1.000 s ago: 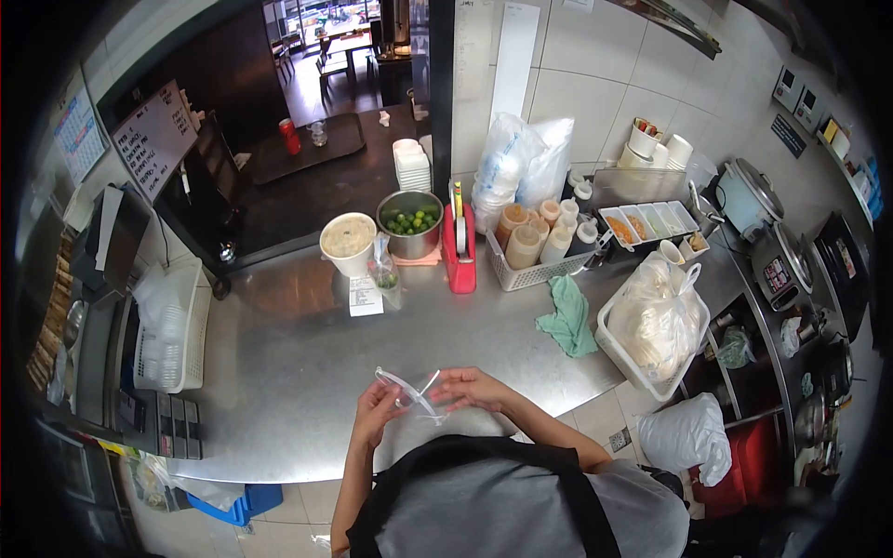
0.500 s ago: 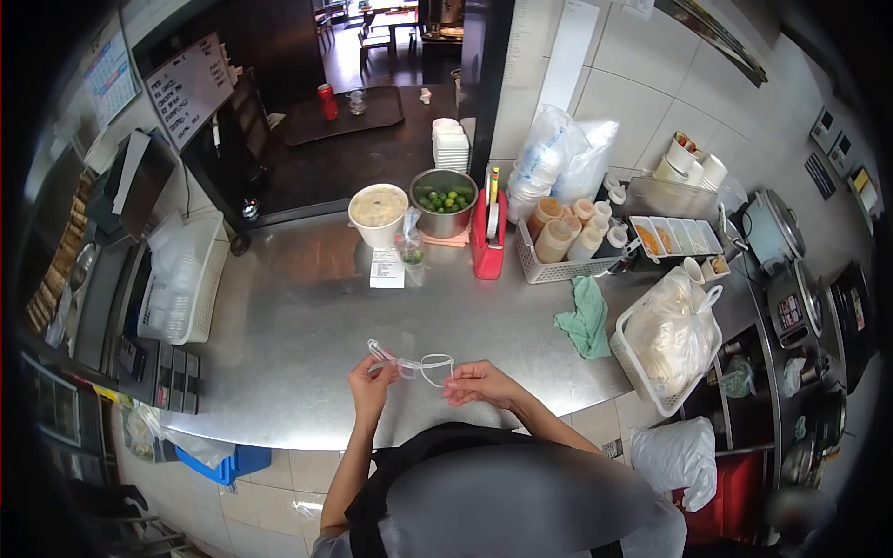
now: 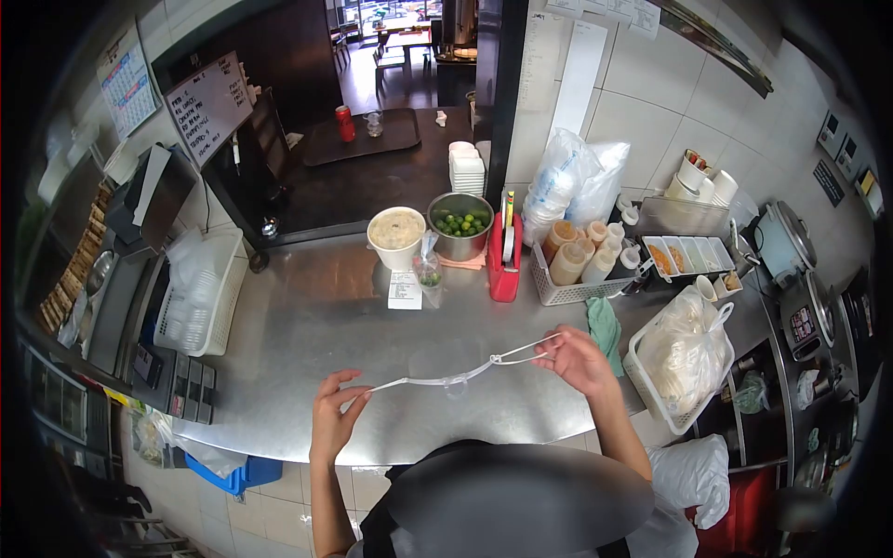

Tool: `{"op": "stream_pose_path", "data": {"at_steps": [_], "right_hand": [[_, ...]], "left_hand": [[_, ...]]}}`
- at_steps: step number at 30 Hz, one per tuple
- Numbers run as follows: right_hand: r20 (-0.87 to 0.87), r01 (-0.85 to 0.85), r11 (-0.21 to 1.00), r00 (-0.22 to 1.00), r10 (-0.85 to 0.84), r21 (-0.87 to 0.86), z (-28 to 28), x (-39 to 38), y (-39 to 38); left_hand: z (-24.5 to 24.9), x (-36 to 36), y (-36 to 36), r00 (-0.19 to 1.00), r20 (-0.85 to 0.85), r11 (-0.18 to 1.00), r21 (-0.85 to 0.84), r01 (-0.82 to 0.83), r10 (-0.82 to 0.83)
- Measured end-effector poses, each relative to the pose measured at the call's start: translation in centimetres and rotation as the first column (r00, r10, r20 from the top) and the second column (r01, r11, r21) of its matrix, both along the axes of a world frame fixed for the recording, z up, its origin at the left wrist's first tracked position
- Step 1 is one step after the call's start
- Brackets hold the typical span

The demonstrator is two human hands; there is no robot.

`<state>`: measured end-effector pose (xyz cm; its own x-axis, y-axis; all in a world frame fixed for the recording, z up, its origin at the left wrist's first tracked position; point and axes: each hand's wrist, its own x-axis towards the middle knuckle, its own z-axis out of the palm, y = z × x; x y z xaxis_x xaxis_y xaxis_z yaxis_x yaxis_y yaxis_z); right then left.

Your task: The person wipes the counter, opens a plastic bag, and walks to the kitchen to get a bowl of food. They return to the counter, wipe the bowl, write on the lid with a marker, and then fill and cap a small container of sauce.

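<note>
A thin white elastic strap (image 3: 428, 380) with a small clear plastic piece (image 3: 455, 386) at its middle is stretched above the steel counter (image 3: 307, 321). My left hand (image 3: 336, 409) pinches the strap's left end between thumb and finger. The looped right end is held by my right hand (image 3: 577, 361), higher and to the right, its fingers partly spread around the loop. Beyond the strap stand a white tub (image 3: 397, 237), a small plastic bag (image 3: 429, 270) and a paper slip (image 3: 405, 290).
A metal pot of green limes (image 3: 460, 225) and a red tape dispenser (image 3: 504, 265) stand at the counter's back. Sauce bottles fill a basket (image 3: 581, 293) at right, near a green cloth (image 3: 604, 325) and a white basket (image 3: 676, 418). Another basket (image 3: 223, 302) holds plastic containers at left.
My hands have moved apart, the left one leftward and down, the right one rightward and up. The bunched strap is now stretched out between them. The camera view has shifted slightly.
</note>
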<state>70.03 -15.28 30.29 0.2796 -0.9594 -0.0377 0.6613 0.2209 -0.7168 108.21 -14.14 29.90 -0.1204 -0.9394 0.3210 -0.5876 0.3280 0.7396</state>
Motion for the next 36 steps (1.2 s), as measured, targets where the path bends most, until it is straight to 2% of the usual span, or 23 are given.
{"op": "stream_pose_path", "data": {"at_steps": [1, 4, 7, 9, 10, 12, 13, 14, 16, 17, 19, 21, 22, 23, 24, 25, 27, 29, 31, 36], "right_hand": [[0.113, -0.01, 1.0, 0.993, 0.011, -0.012, 0.6, -0.3, 0.1], [0.203, 0.013, 0.992, 0.979, 0.013, -0.127, 1.9, -1.1, 0.5], [0.192, 0.021, 0.963, 0.981, 0.032, -0.268, 3.9, -1.9, 1.4], [0.171, 0.062, 0.946, 0.985, -0.007, -0.318, 4.7, -2.2, 2.3], [0.162, 0.085, 0.934, 0.986, -0.03, -0.346, 5.3, -2.3, 2.8], [0.092, 0.067, 0.886, 0.995, -0.028, -0.46, 7.2, -2.5, 3.6], [0.056, 0.054, 0.857, 0.998, -0.029, -0.512, 8.3, -2.6, 4.3], [0.033, 0.036, 0.903, 0.999, -0.024, -0.428, 9.8, -3.0, 5.4], [-0.047, -0.146, 0.7, 0.986, 0.159, -0.699, 13.3, -2.8, 5.3], [-0.117, -0.19, 0.618, 0.981, 0.157, -0.763, 14.6, -2.6, 6.2], [-0.233, -0.265, 0.431, 0.964, 0.126, -0.863, 17.1, -2.1, 8.2], [-0.445, -0.51, 0.231, 0.85, 0.283, -0.828, 22.4, -2.4, 8.4], [-0.549, -0.61, 0.115, 0.768, 0.331, -0.784, 25.0, -2.6, 8.4], [-0.401, -0.422, 0.067, 0.892, 0.21, -0.904, 25.0, -1.2, 9.7], [-0.442, -0.45, -0.008, 0.872, 0.21, -0.893, 26.5, -0.4, 10.0], [-0.521, -0.511, 0.166, 0.853, -0.024, -0.843, 27.0, -0.2, 13.5], [-0.403, -0.411, -0.014, 0.9, -0.166, -0.912, 27.8, 1.1, 12.7], [-0.579, -0.576, 0.074, 0.798, -0.166, -0.814, 29.6, 0.5, 14.8], [-0.62, -0.601, 0.191, 0.782, -0.059, -0.776, 30.3, 0.5, 16.3], [-0.605, -0.589, 0.161, 0.793, -0.074, -0.792, 31.4, 0.9, 17.7]], "left_hand": [[0.6, 0.1, 0.1, 0.998, -0.056, 1.0, 0.02, 0.016, -0.015], [2.3, 0.3, 0.6, 0.974, -0.225, 0.997, 0.073, 0.026, -0.008], [2.4, 0.9, 0.6, 0.955, -0.296, 0.999, 0.047, 0.002, 0.012], [2.2, 1.5, 1.1, 0.732, -0.679, 0.976, 0.119, 0.181, -0.053], [2.4, 1.6, 1.1, 0.562, -0.825, 0.951, 0.123, 0.283, -0.061], [4.1, 0.6, 1.6, 0.14, -0.978, 0.872, -0.069, 0.485, -0.155], [5.1, 0.1, 2.0, -0.088, -0.983, 0.816, -0.185, 0.547, -0.163], [5.9, -0.2, 2.2, -0.09, -0.975, 0.818, -0.218, 0.532, -0.201], [7.2, 0.5, 1.9, -0.293, -0.877, 0.617, -0.477, 0.626, -0.381], [8.0, 0.7, 1.9, -0.401, -0.804, 0.494, -0.589, 0.639, -0.44], [11.6, 0.6, 2.7, -0.342, -0.729, 0.378, -0.627, 0.681, -0.593], [16.1, -0.1, 1.9, -0.531, -0.568, -0.035, -0.661, 0.749, -0.63], [17.5, 0.3, 3.2, -0.517, -0.561, -0.091, -0.616, 0.782, -0.646], [18.5, 0.6, 4.3, -0.506, -0.552, -0.147, -0.567, 0.811, -0.663], [19.6, -0.8, 4.1, -0.505, -0.406, -0.143, -0.655, 0.742, -0.762], [20.7, -2.1, 3.9, -0.475, -0.264, -0.141, -0.739, 0.659, -0.84], [22.0, -3.4, 3.4, -0.369, -0.134, -0.131, -0.782, 0.609, -0.92], [22.5, -4.1, 2.9, -0.289, -0.082, -0.118, -0.782, 0.612, -0.954], [22.5, -4.6, 2.7, -0.254, -0.065, -0.106, -0.79, 0.604, -0.965], [22.7, -5.7, 2.3, -0.201, -0.029, -0.099, -0.796, 0.598, -0.979]]}}
